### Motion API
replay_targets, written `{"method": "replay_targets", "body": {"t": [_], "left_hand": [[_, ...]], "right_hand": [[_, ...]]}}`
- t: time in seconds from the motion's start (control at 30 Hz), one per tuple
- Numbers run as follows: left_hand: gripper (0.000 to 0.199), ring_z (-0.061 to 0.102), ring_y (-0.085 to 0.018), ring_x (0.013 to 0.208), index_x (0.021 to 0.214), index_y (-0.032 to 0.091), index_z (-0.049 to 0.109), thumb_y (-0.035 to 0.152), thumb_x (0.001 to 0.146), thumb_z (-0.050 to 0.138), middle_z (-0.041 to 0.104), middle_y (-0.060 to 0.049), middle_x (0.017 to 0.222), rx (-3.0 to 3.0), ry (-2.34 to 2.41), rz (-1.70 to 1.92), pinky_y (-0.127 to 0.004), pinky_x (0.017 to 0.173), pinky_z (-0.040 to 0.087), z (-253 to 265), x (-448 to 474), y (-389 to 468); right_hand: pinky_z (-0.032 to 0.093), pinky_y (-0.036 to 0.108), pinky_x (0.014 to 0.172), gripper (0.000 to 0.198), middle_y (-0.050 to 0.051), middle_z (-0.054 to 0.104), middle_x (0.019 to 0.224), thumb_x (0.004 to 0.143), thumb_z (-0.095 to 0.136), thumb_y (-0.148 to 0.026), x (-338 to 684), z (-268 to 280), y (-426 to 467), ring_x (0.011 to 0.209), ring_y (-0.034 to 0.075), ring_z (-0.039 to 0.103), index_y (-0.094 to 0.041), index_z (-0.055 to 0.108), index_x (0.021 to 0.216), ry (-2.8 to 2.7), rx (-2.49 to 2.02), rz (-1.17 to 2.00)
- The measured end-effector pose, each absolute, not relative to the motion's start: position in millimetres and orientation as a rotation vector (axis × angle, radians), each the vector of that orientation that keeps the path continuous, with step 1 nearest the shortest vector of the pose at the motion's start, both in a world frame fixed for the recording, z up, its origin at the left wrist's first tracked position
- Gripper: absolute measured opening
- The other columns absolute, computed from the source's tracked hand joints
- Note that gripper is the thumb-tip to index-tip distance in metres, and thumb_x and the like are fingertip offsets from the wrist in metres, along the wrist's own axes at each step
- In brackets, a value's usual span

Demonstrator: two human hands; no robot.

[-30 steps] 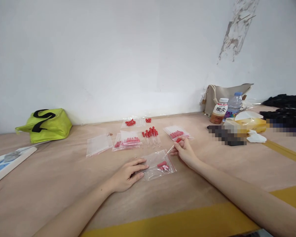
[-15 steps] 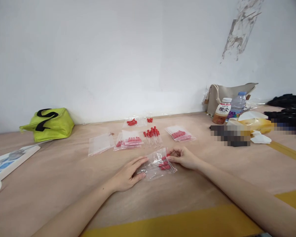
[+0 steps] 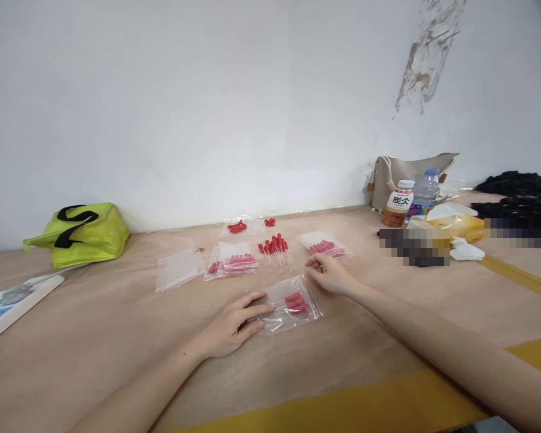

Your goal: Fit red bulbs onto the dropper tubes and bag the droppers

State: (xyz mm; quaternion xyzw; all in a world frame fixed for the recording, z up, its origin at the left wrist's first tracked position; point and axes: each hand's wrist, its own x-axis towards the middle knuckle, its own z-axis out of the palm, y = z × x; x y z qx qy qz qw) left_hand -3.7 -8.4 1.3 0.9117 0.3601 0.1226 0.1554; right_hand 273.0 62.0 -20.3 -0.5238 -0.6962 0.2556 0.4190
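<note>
A clear zip bag point(image 3: 283, 319) lies on the covered table with a few red-bulbed droppers point(image 3: 296, 302) inside. My left hand point(image 3: 235, 322) rests on the bag's left end, its fingers stretched out and spread. Just beyond the bag's right corner is my right hand point(image 3: 329, 273), fingers loosely bent and apart, with nothing seen in them. A fan of loose red-bulbed droppers point(image 3: 277, 249) lies a little farther back. Filled bags are stacked left of it point(image 3: 234, 261) and right of it point(image 3: 325, 245). Flat bags point(image 3: 179, 269) lie farther left.
Against the wall, another clear bag point(image 3: 255, 226) bears loose red bulbs point(image 3: 237, 227). A lime-green bag point(image 3: 90, 234) and a power strip point(image 3: 15, 304) are at left. A brown-drink bottle point(image 3: 397, 204), a water bottle point(image 3: 426, 192), a beige bag point(image 3: 383, 180) and tissues point(image 3: 466, 249) stand at right.
My right hand has let go of the zip bag's right end and moved slightly up and away. The bag now lies flatter, its droppers side by side. My left hand stays on it.
</note>
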Motion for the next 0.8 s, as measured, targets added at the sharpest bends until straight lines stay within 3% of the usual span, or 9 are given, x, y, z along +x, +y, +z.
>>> {"method": "replay_targets", "body": {"t": [0.2, 0.3, 0.47, 0.67, 0.8], "left_hand": [[0.036, 0.033, -0.021, 0.123, 0.126, 0.033, 0.041, 0.031, 0.09, 0.036, 0.036, 0.001, 0.136, 2.627, 1.008, 0.355, -0.041, 0.102, 0.026, 1.2, -3.4, -7.6], [0.036, 0.033, -0.02, 0.123, 0.126, 0.032, 0.041, 0.031, 0.09, 0.036, 0.036, 0.0, 0.135, 2.639, 1.005, 0.356, -0.041, 0.102, 0.026, 2.1, -3.2, -8.0], [0.036, 0.035, -0.02, 0.122, 0.125, 0.031, 0.042, 0.031, 0.09, 0.037, 0.038, -0.001, 0.134, 2.654, 0.99, 0.367, -0.041, 0.103, 0.026, 2.0, -3.4, -7.6], [0.035, 0.036, -0.019, 0.121, 0.124, 0.029, 0.044, 0.031, 0.089, 0.038, 0.041, -0.002, 0.132, 2.658, 0.988, 0.372, -0.04, 0.103, 0.025, 5.8, -1.1, -9.1], [0.035, 0.036, -0.02, 0.121, 0.124, 0.028, 0.044, 0.031, 0.09, 0.038, 0.042, -0.003, 0.131, 2.65, 0.974, 0.385, -0.041, 0.103, 0.025, 7.7, -0.3, -10.4]], "right_hand": [[0.04, 0.024, 0.061, 0.007, 0.002, 0.062, 0.066, 0.06, 0.06, -0.022, 246.8, -2.8, 115.4, 0.065, 0.014, 0.055, -0.017, 0.058, 0.064, -1.643, -1.473, 0.6], [0.04, 0.024, 0.063, 0.016, 0.004, 0.063, 0.072, 0.058, 0.063, -0.03, 227.1, -0.4, 139.7, 0.072, 0.016, 0.057, -0.017, 0.058, 0.065, -1.545, -1.556, 0.618], [0.041, 0.026, 0.064, 0.039, 0.01, 0.063, 0.089, 0.056, 0.064, -0.043, 209.2, 0.6, 170.2, 0.082, 0.02, 0.057, -0.015, 0.058, 0.083, -1.366, -1.635, 0.645], [0.041, 0.023, 0.054, 0.017, 0.004, 0.063, 0.064, 0.058, 0.063, -0.031, 198.8, -3.4, 189.1, 0.06, 0.015, 0.057, -0.015, 0.061, 0.064, -1.279, -1.58, 0.804], [0.037, 0.02, 0.045, 0.012, 0.0, 0.056, 0.052, 0.061, 0.061, -0.026, 198.7, 1.9, 187.7, 0.047, 0.01, 0.05, -0.015, 0.058, 0.064, -1.198, -1.489, 0.909]]}}
